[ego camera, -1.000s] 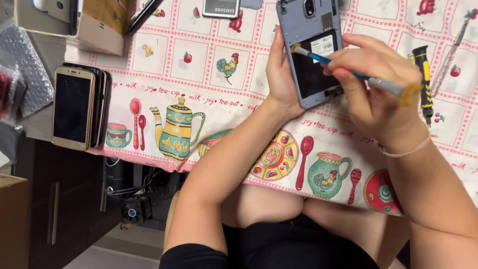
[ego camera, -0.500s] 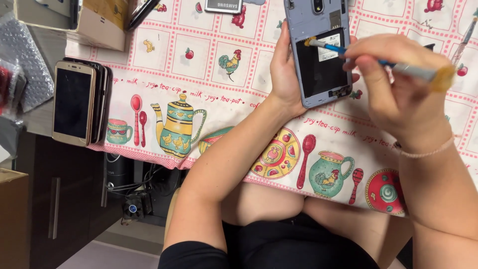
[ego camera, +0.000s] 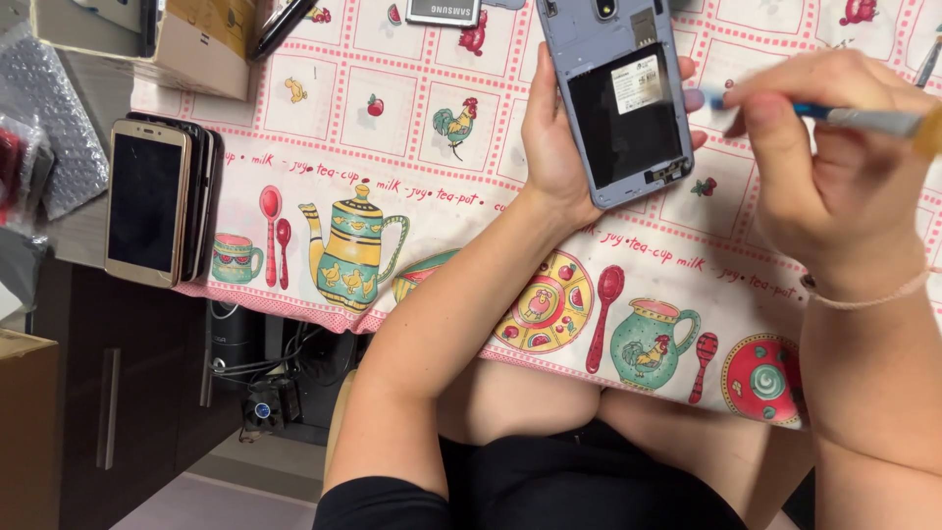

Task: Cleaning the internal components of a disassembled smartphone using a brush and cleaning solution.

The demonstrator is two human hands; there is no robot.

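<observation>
The left hand (ego camera: 554,147) held an opened smartphone (ego camera: 618,98) from behind, back side up, its cover off and the dark battery bay showing with a small white label inside. The phone was above the far part of the surface, which was covered with a printed tablecloth (ego camera: 392,157) showing teapots, spoons and roosters. The right hand (ego camera: 834,186) had its grip closed on a thin blue-handled brush (ego camera: 844,118); the tip was just beside the right edge of the phone, and I cannot tell if it touched it. I judged that the step in hand was brushing the open back of the phone. The next move would need a steady left hand and a light stroke into the bay and around the small connector at its near corner.

A cardboard box (ego camera: 186,49) stood at the far left; what was inside is not clear. A stack of phones (ego camera: 162,201), a gold one on top, lay at the left edge of the surface. One more dark device (ego camera: 444,12) lay at the far edge.
</observation>
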